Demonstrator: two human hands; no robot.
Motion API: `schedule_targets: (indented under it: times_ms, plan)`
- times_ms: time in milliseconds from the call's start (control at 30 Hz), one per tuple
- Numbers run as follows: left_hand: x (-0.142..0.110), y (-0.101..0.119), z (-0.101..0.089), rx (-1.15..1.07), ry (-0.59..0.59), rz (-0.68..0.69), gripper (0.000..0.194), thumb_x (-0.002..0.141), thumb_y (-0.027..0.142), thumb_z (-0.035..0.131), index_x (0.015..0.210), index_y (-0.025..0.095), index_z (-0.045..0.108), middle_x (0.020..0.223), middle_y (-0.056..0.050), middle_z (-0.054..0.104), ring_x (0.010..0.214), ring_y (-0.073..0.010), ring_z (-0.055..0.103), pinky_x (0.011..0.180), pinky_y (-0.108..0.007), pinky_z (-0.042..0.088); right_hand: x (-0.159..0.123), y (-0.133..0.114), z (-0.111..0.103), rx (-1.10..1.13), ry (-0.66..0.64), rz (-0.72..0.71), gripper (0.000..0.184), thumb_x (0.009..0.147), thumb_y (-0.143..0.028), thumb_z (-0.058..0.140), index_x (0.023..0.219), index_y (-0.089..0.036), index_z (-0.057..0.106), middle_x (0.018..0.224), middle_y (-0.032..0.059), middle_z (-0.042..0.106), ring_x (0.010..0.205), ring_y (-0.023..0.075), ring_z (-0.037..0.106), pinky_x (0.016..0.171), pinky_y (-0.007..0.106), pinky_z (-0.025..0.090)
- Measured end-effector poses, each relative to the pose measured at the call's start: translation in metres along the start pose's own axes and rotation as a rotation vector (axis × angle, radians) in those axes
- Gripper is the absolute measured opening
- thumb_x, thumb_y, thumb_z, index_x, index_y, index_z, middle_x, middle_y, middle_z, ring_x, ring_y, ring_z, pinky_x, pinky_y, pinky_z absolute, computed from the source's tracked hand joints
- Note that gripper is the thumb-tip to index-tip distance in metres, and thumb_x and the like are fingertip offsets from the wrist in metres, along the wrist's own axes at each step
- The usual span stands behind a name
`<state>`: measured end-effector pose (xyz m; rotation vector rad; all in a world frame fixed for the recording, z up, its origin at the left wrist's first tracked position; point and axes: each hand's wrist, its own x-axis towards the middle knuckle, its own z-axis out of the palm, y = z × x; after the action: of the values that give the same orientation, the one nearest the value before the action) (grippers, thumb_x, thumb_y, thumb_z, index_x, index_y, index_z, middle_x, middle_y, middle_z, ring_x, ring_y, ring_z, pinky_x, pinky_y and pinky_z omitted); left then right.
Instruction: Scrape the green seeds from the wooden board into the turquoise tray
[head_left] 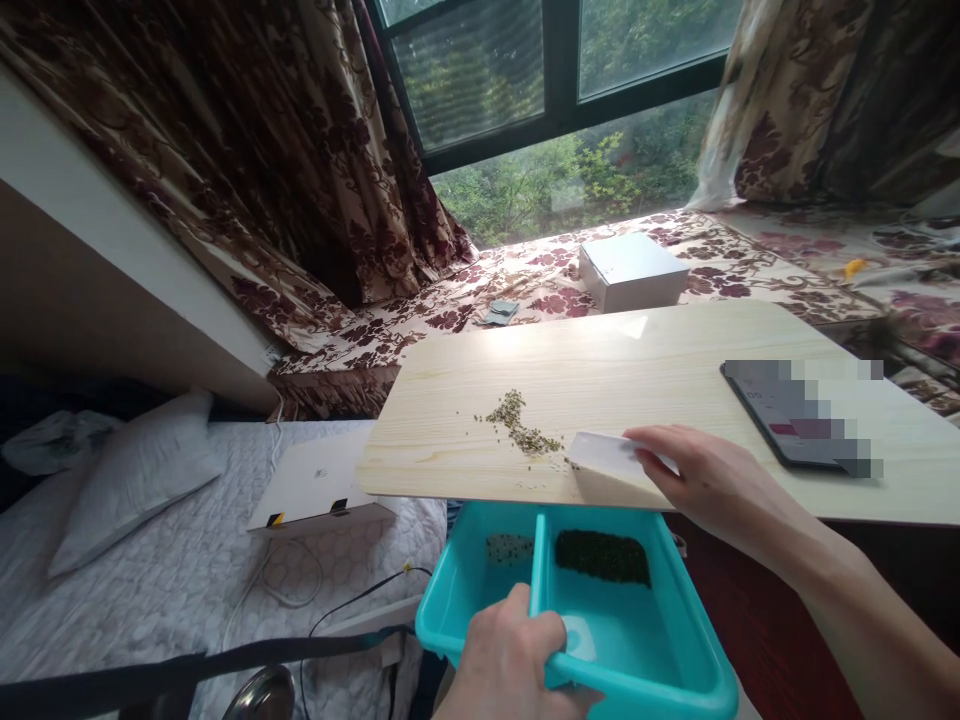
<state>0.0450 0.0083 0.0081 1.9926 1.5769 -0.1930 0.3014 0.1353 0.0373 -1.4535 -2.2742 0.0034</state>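
Note:
My left hand (504, 655) is closed around the near rim of a turquoise two-compartment bin (709, 620), beside its divider. The bin sits just below the table's near edge. Its left compartment holds pale grains (510, 548) with dark ones among them; the right one holds a layer of dark green grains (602, 557). My right hand (694, 475) grips a flat white piece like a card or scraper (609, 455) on the tabletop (435, 390). Left of that piece lies a loose trail of small greenish-brown grains (517, 425), some close to its edge.
A dark phone (787, 420) lies on the table's right side. Beyond the table stands a silvery box (634, 270) on a floral-covered ledge, with a small folded cloth (501, 312) nearby. At left, a white box (315, 480), cables and a pillow (139, 475) rest on a bed.

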Motion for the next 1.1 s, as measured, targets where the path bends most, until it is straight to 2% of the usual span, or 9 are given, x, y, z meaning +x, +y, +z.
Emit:
schedule_targets:
  times_ms: [133, 300, 433, 533, 633, 800, 1100]
  plan:
    - [0.0, 0.001, -0.002, 0.005, -0.005, -0.004, 0.023, 0.08, 0.046, 0.074, 0.084, 0.024, 0.074, 0.092, -0.004, 0.062, 0.083, -0.0213, 0.062, 0.067, -0.029, 0.039, 0.0, 0.0, -0.004, -0.031, 0.022, 0.025, 0.029, 0.089, -0.024, 0.051, 0.104, -0.023, 0.076, 0.098, 0.0076, 0.082, 0.082, 0.028, 0.077, 0.062, 0.034, 0.057]
    - [-0.001, 0.0, -0.004, -0.002, -0.019, -0.001, 0.025, 0.079, 0.049, 0.075, 0.085, 0.024, 0.075, 0.094, -0.005, 0.063, 0.086, -0.0227, 0.063, 0.069, -0.029, 0.042, -0.001, -0.011, -0.006, 0.043, -0.025, 0.008, 0.028, 0.088, -0.022, 0.051, 0.103, -0.024, 0.075, 0.095, 0.0058, 0.082, 0.079, 0.0247, 0.077, 0.063, 0.031, 0.056]
    - [-0.001, 0.0, -0.008, 0.002, -0.016, -0.015, 0.025, 0.083, 0.049, 0.073, 0.088, 0.024, 0.075, 0.096, -0.006, 0.064, 0.089, -0.0246, 0.065, 0.074, -0.031, 0.046, -0.006, -0.024, -0.003, 0.035, -0.033, 0.03, 0.027, 0.088, -0.023, 0.05, 0.1, -0.023, 0.074, 0.086, 0.0064, 0.081, 0.072, 0.0243, 0.074, 0.056, 0.031, 0.051]
    - [0.003, 0.009, -0.013, 0.028, -0.064, -0.009, 0.029, 0.084, 0.049, 0.073, 0.095, 0.023, 0.075, 0.102, -0.009, 0.065, 0.095, -0.0286, 0.066, 0.08, -0.035, 0.049, -0.009, -0.034, 0.001, 0.071, -0.043, 0.026, 0.028, 0.089, -0.02, 0.047, 0.097, -0.023, 0.073, 0.085, 0.0067, 0.08, 0.071, 0.0231, 0.073, 0.057, 0.03, 0.051]
    - [0.008, 0.024, -0.017, 0.048, -0.143, 0.057, 0.034, 0.083, 0.05, 0.074, 0.102, 0.022, 0.076, 0.107, -0.011, 0.066, 0.099, -0.0329, 0.066, 0.082, -0.038, 0.051, -0.009, -0.041, 0.003, 0.096, -0.048, 0.013, 0.029, 0.091, -0.019, 0.044, 0.095, -0.023, 0.073, 0.088, 0.0069, 0.08, 0.074, 0.0223, 0.073, 0.06, 0.03, 0.052]
    - [0.015, 0.044, -0.02, 0.059, -0.21, 0.162, 0.039, 0.081, 0.051, 0.077, 0.106, 0.022, 0.076, 0.108, -0.011, 0.066, 0.098, -0.0334, 0.067, 0.082, -0.04, 0.054, -0.005, -0.039, 0.001, -0.013, -0.025, 0.085, 0.028, 0.091, -0.02, 0.045, 0.093, -0.021, 0.073, 0.089, 0.0092, 0.079, 0.077, 0.0246, 0.073, 0.064, 0.032, 0.051]
    - [0.014, 0.048, -0.027, 0.091, -0.199, 0.184, 0.042, 0.085, 0.058, 0.074, 0.105, 0.021, 0.075, 0.107, -0.011, 0.066, 0.1, -0.0327, 0.067, 0.083, -0.04, 0.056, -0.003, -0.045, 0.009, 0.011, -0.059, 0.083, 0.028, 0.09, -0.018, 0.045, 0.089, -0.022, 0.072, 0.087, 0.008, 0.079, 0.074, 0.0221, 0.071, 0.063, 0.03, 0.049]
